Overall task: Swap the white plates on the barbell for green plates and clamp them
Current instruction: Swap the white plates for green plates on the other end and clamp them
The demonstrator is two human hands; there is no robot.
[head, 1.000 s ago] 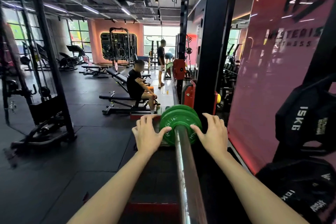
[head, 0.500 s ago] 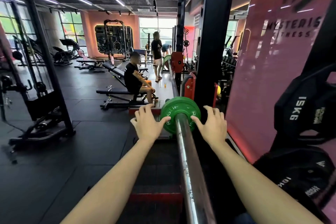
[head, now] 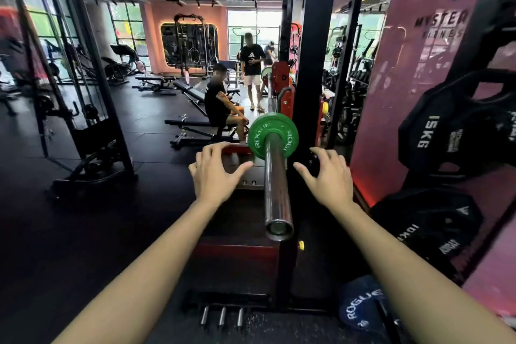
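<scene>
While one green plate sits far up the barbell sleeve, the left hand and right hand hover either side of the sleeve, fingers spread wide, holding nothing. Two black plates hang at right.

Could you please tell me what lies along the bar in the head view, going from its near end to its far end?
Open end of the barbell sleeve → bare chrome sleeve, left hand and right hand either side → green plate.

Our left hand and right hand have let go of the green plate. They now hover apart below it, either side of the barbell sleeve.
</scene>
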